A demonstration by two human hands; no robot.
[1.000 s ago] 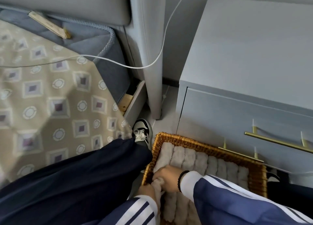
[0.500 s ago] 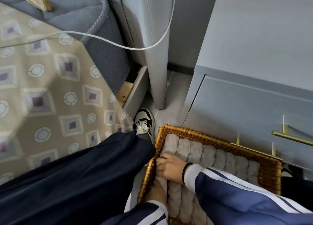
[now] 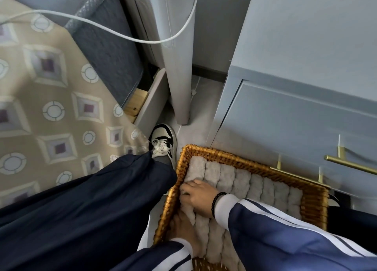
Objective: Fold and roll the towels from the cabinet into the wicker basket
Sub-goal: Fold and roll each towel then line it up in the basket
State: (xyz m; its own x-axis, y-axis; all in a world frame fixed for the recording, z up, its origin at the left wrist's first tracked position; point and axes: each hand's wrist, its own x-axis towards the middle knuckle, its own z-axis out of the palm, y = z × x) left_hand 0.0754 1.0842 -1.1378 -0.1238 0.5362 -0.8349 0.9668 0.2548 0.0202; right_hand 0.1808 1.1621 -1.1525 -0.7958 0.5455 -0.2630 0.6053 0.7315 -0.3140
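Observation:
The wicker basket (image 3: 234, 158) stands on the floor in front of the grey cabinet (image 3: 295, 117). Several rolled grey-white towels (image 3: 257, 187) lie side by side in it. My right hand (image 3: 199, 198) lies on the leftmost towel roll (image 3: 196, 168), with bent fingers digging into it near the basket's left wall. My left hand (image 3: 183, 230) reaches in lower down along the same wall, fingers stretched against the near end of that roll; its fingertips are partly hidden.
The cabinet's drawer with gold handles (image 3: 350, 164) is closed behind the basket. A bed with a patterned cover (image 3: 51, 107) is on the left, with its grey post (image 3: 179, 77) and a white cable (image 3: 122, 32). My leg (image 3: 81, 209) and shoe (image 3: 163, 142) lie beside the basket.
Both hands gripped one towel roll at the basket's near left corner. The right hand has since moved further along that roll, and the left hand has sunk in beside the wall.

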